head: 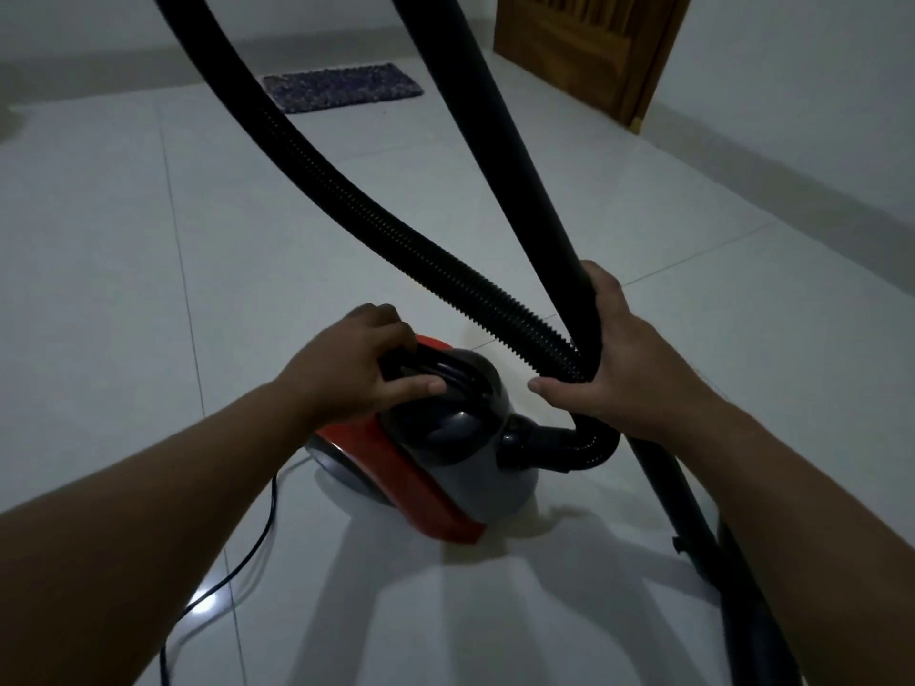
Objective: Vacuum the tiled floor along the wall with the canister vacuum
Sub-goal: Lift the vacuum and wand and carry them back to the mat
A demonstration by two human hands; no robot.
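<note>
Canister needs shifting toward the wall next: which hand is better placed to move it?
Left. The left hand already grips the canister vacuum by its top handle. The right hand is closed around the wand and the hose, so it should probably keep steering those.

Place: a room in a home, dimly lit.
Floor: large pale glossy tiles [124,250] with thin grout lines.
Door: a wooden door [589,52] in the far right corner.
Mat: a small dark speckled mat [341,86] lying left of the door, against the far wall.
Walls: plain white walls [792,66] beside the door, with a pale skirting.
</note>
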